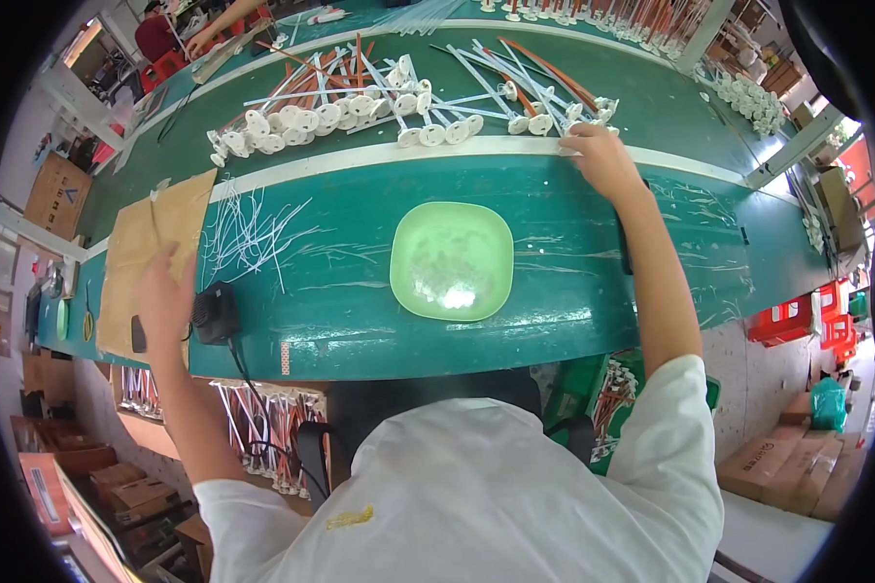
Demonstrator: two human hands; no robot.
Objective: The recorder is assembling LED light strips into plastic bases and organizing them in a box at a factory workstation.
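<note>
My right hand (600, 160) reaches to the white ledge at the back of the green bench. Its fingers are drawn together at the white round ends of several thin rods (539, 124); what they grip is hidden. Over a brown cardboard sheet (124, 262) at the left is my left hand (167, 291), smeared by motion, so its fingers cannot be read. Thin white strips (253, 233) lie loose to the right of that hand. A light green square bowl (452, 260) sits mid-bench, between my arms.
A black boxy device (216, 313) with a cord stands by my left wrist. Behind the ledge lies a large heap of disc-ended white and orange rods (306, 112). Red crates (785, 319) and cartons (772, 462) are on the floor at right. Another person (157, 39) is at far left.
</note>
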